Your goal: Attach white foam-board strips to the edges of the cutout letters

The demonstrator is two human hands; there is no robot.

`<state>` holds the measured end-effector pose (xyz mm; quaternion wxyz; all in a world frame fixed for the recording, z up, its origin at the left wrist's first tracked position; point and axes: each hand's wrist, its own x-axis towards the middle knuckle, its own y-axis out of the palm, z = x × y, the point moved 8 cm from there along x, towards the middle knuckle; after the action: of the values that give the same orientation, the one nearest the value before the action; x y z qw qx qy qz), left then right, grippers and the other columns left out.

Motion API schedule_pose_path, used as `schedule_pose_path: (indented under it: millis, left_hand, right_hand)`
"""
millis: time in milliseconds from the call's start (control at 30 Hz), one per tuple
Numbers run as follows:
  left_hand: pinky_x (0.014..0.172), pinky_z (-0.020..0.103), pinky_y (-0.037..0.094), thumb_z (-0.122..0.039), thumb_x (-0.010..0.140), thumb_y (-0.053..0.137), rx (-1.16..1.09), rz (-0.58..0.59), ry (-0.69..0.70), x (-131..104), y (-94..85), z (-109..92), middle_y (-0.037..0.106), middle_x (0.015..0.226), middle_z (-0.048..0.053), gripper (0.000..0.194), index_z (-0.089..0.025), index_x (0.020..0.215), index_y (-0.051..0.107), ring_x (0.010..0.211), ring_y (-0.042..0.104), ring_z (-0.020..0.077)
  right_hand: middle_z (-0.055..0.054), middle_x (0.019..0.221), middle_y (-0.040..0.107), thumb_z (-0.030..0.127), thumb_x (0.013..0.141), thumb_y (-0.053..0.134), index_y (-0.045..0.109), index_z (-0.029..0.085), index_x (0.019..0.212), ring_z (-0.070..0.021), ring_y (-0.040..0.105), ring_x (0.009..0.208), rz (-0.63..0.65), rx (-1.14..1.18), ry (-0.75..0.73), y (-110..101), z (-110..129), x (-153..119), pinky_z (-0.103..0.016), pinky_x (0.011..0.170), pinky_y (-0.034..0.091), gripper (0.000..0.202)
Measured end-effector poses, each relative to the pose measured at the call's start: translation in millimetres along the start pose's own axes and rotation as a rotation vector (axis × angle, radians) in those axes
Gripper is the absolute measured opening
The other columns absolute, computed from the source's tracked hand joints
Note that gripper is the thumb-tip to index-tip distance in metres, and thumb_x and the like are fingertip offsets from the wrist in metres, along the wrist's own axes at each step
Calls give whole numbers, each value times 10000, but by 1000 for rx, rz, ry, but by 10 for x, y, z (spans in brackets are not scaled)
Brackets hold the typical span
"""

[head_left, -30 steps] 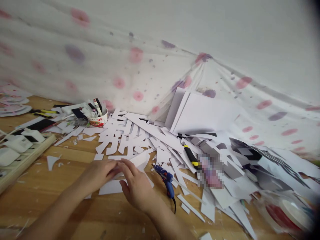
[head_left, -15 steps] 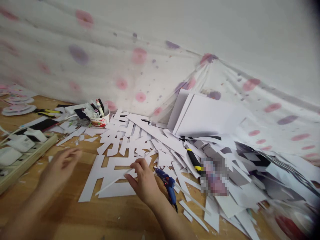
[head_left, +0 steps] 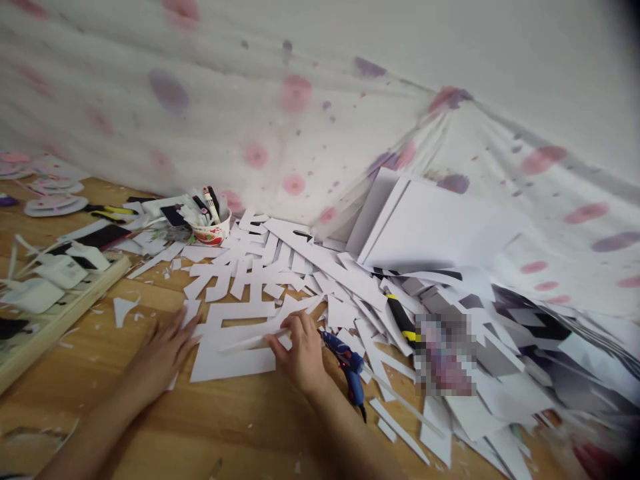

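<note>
My left hand [head_left: 167, 347] lies flat with its fingers spread, over the left edge of a flat white cut-out piece [head_left: 220, 368] with slots in it. Between the thumb and fingers of my right hand [head_left: 303, 353] is one end of a thin white strip [head_left: 243, 345]. The strip slants across the cut-out piece; whether it touches the surface I cannot tell. Just right of that hand a blue glue gun [head_left: 354, 380] rests on the wooden table, a pale glue stick [head_left: 400, 397] jutting from its back.
White offcuts [head_left: 345, 313] pile up behind and to the right, with a yellow-and-black cutter [head_left: 400, 317] among them. White boards [head_left: 430, 230] lean at the back. A paper bowl [head_left: 213, 235] holds pens. On the left sits a power strip [head_left: 100, 293] with chargers plugged in.
My left hand has come down and rightward from above the table onto the cut-out's left side. The right hand keeps the strip, now lying at a flatter slant. The view has shifted slightly.
</note>
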<state>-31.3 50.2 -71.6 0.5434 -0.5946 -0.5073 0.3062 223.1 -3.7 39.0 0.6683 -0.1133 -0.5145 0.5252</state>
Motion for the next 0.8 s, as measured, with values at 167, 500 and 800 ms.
schedule_pose_path:
  millis: [167,500,800]
  left_hand:
    - [1077,527,157,-504,854,290,-65,-29,1,-138,-145,258,326,1432,105,536,-234,1280,473,1327,259,267]
    - [909,296,460,-503,751,543,-684,58,-100,6,-577,-206,645,1107,8,346,-290,1001,654,1046,578,188]
    - [729,229,520,-458,676,641,-863,-70,-100,-35,-441,-169,701,817,30,244,-228,726,705,783,643,164]
  right_hand:
    - [-57,833,537,393,808,569,491,192,832,-195,504,785,9,13,9,168,59,44,-317,684,440,217]
    - [-44,795,541,420,806,553,501,196,793,-184,507,766,24,-9,20,403,175,22,-298,667,434,230]
    - [-38,787,543,428,804,558,495,194,787,-181,509,760,29,21,47,423,105,4,-291,669,432,242]
